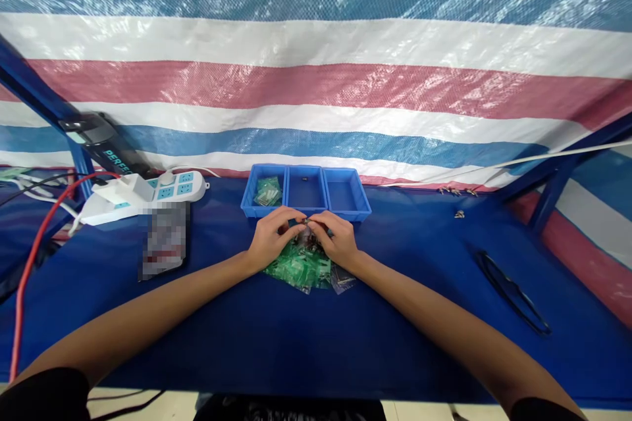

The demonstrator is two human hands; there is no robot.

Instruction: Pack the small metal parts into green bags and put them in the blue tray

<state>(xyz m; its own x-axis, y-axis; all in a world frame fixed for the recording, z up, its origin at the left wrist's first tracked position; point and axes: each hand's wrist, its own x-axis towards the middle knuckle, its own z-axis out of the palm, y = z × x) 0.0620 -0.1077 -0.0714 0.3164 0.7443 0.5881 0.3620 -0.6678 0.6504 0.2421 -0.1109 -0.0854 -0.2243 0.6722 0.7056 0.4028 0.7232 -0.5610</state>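
Observation:
My left hand [276, 235] and my right hand [336, 237] meet just in front of the blue bins, fingertips pinched together around something small and dark that I cannot make out. Below them lies a pile of green items in clear bags [299, 268] on the blue table. A small clear bag with dark contents [342, 278] sticks out under my right hand. Of the three joined blue bins [306, 212], the left one holds green and white packets [268, 191], the middle one a tiny dark piece [305, 178], and nothing shows in the right one.
At the left are a white power strip [185, 186], a blurred phone-like object [165, 240], a black bottle [111, 145] and a red cable [34, 256]. Black-framed glasses [513, 293] and small metal pieces [459, 214] lie at the right. A striped sheet [316, 85] hangs behind.

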